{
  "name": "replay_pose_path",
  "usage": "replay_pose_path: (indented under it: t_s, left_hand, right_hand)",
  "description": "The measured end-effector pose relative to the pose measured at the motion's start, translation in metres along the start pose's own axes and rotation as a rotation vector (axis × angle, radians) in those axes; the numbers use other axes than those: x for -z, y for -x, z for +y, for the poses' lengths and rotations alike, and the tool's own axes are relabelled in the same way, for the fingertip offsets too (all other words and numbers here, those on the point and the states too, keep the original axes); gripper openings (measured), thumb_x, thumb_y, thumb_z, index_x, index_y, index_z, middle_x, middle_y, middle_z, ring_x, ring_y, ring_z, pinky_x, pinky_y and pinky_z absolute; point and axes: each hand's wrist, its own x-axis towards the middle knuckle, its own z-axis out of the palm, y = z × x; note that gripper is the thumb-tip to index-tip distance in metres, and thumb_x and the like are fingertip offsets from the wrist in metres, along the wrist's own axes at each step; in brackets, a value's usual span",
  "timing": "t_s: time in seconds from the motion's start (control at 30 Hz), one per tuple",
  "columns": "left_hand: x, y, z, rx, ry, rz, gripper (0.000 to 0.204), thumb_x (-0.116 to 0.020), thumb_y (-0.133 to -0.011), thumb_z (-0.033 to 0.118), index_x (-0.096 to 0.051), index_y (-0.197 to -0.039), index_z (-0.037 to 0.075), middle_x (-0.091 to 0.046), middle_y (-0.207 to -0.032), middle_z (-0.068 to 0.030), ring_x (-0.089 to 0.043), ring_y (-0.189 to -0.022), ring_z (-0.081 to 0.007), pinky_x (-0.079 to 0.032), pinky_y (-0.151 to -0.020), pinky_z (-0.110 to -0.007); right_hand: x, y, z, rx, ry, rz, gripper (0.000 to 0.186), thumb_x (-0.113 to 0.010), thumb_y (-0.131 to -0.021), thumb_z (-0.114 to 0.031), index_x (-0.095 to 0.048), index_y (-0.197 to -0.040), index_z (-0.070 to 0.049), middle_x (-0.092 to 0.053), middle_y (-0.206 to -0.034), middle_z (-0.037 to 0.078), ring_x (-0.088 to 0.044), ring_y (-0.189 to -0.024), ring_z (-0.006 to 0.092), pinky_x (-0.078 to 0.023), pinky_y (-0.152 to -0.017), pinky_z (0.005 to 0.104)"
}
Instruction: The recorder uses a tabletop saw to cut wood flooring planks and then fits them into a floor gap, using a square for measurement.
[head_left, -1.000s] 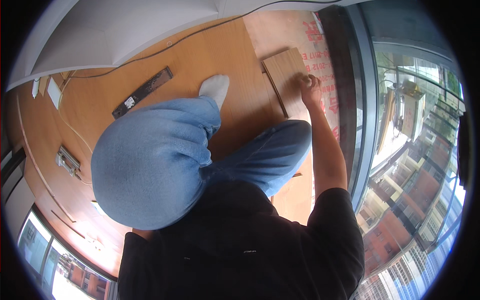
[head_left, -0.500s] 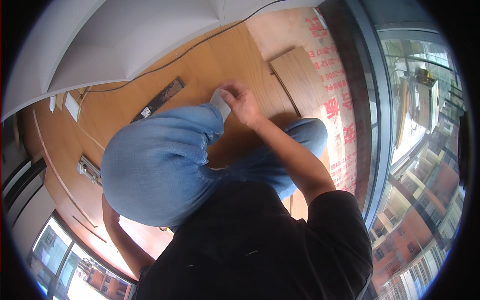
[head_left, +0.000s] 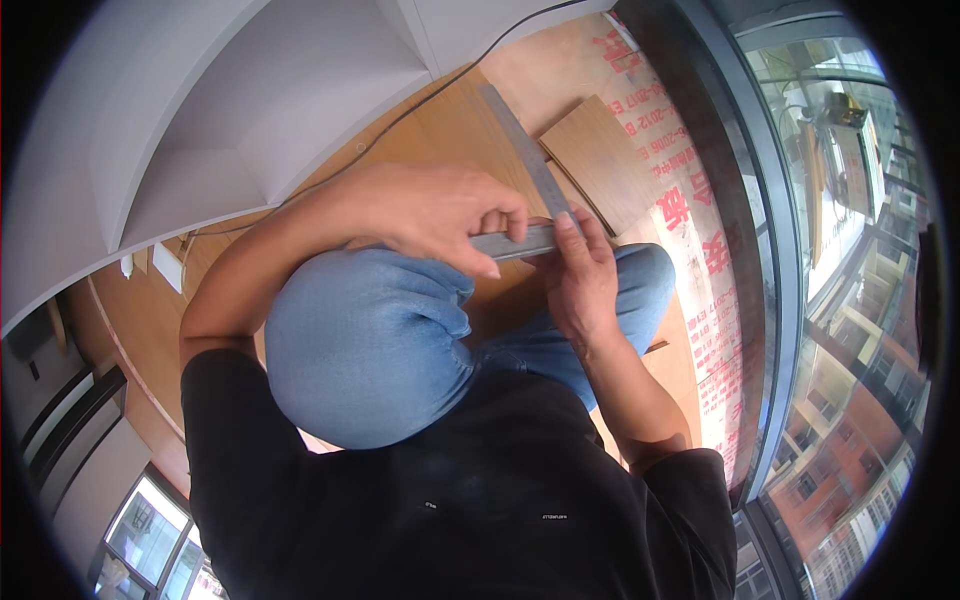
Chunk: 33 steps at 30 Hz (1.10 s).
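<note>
A grey metal L-shaped square [head_left: 530, 155] is held over the wooden floor beyond my knees. Its long arm points to the far side and its short arm runs left between my hands. My right hand [head_left: 582, 275] grips it near the corner, thumb on top. From the left, my left hand [head_left: 430, 215] reaches across above my bent left knee, its curled fingers and thumb around the free end of the short arm, which they partly hide.
A short wooden plank [head_left: 595, 160] lies beyond my right hand, by printed underlay [head_left: 670, 190]. A white cabinet [head_left: 260, 120] stands far left, with a black cable [head_left: 420, 103] along its base. A window frame [head_left: 765, 250] runs along the right.
My left hand has come up from the floor at the lower left to the square. My right hand has moved right and nearer, and the L-shaped square now shows in full.
</note>
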Motion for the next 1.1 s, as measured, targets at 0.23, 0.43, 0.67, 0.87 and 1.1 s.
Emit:
replay_pose_path:
  t_s: [0.23, 0.43, 0.67, 0.87, 1.1]
  left_hand:
    - [-0.026, -0.144, -0.163, 0.309, 0.553, 0.080, 0.051, -0.069, -0.092, 0.049, -0.061, -0.113, 0.003, -0.069, -0.108, -0.0120, -0.065, -0.104, -0.0188, -0.054, -0.083, -0.033]
    - [-0.023, -0.196, -0.263, 0.262, 1.178, 0.553, 0.034, -0.059, -0.102, 0.033, -0.056, -0.121, 0.005, -0.064, -0.117, -0.0093, -0.064, -0.102, -0.0165, -0.054, -0.086, -0.032]
    - [0.009, -0.215, -0.295, 0.369, 1.127, 0.704, 0.032, -0.057, -0.103, 0.029, -0.060, -0.115, -0.001, -0.068, -0.106, -0.0110, -0.068, -0.094, -0.0161, -0.057, -0.077, -0.029]
    - [0.038, -0.216, -0.280, 0.600, 0.737, 0.675, 0.037, -0.054, -0.102, 0.030, -0.066, -0.103, -0.005, -0.072, -0.089, -0.0131, -0.071, -0.072, -0.0181, -0.057, -0.065, -0.028]
    - [0.046, -0.220, -0.279, 0.701, 0.593, 0.650, 0.047, -0.050, -0.103, 0.042, -0.066, -0.096, -0.002, -0.071, -0.077, -0.0097, -0.065, -0.060, -0.0138, -0.053, -0.057, -0.027]
  right_hand:
    - [0.103, -0.037, 0.042, -0.016, -0.117, 0.065, 0.035, -0.053, -0.104, -0.017, -0.047, -0.136, -0.006, -0.068, -0.098, 0.011, -0.065, -0.088, 0.0193, -0.054, -0.080, 0.0337]
    - [0.117, -0.104, 0.106, -0.243, -0.087, 0.126, 0.025, -0.058, -0.102, -0.017, -0.054, -0.125, -0.009, -0.068, -0.097, 0.008, -0.065, -0.089, 0.0173, -0.055, -0.081, 0.0349]
    - [0.134, -0.169, 0.137, -0.253, -0.201, 0.365, 0.011, -0.065, -0.098, -0.016, -0.059, -0.105, -0.009, -0.065, -0.093, 0.002, -0.063, -0.082, 0.0141, -0.055, -0.075, 0.0343]
    - [0.125, -0.189, 0.145, -0.256, -0.132, 0.506, 0.015, -0.068, -0.096, -0.019, -0.060, -0.104, -0.009, -0.065, -0.092, 0.000, -0.060, -0.071, 0.0101, -0.054, -0.069, 0.0285]
    - [0.114, -0.194, 0.142, -0.233, -0.053, 0.546, 0.013, -0.065, -0.098, -0.019, -0.062, -0.103, -0.008, -0.064, -0.091, 0.000, -0.059, -0.075, 0.0097, -0.051, -0.068, 0.0279]
